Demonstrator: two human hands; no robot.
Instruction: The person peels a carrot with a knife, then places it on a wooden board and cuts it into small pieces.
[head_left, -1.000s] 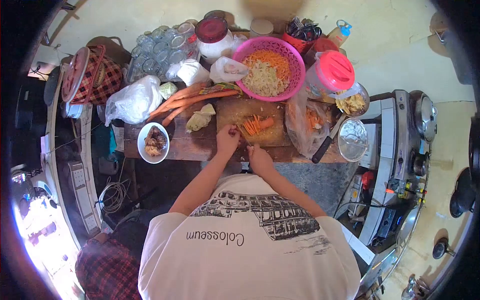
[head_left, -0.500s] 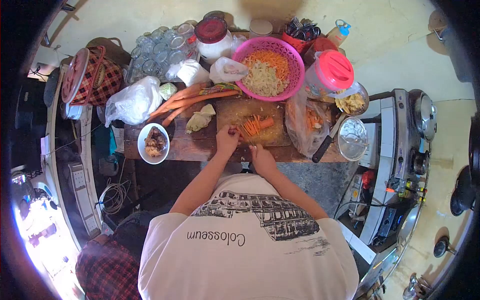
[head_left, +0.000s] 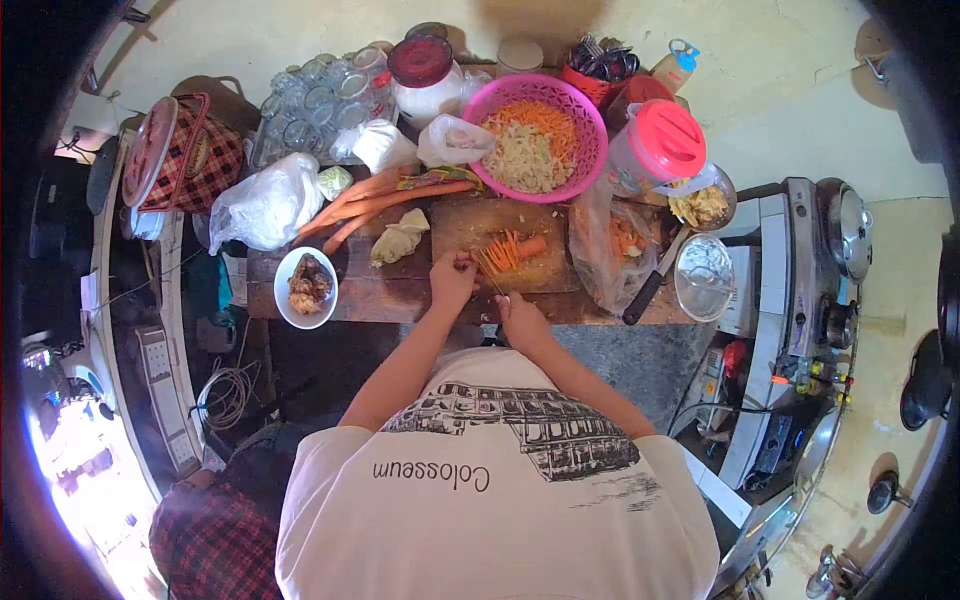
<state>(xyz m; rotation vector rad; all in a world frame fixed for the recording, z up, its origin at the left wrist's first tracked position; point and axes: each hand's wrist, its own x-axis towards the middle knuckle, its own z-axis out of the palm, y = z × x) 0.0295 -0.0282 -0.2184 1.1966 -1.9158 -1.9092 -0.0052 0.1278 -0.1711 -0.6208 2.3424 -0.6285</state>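
On the flat brown wooden board (head_left: 455, 222), the thin orange carrot sticks (head_left: 494, 257) now fan closer to the curled left hand (head_left: 453, 285), its hold unclear; the right hand (head_left: 524, 323) grips a slim metal knife (head_left: 495, 284), so slicing seems to be advancing

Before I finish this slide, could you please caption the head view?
Right hand holding a knife, left hand beside sliced carrot on a cutting board.
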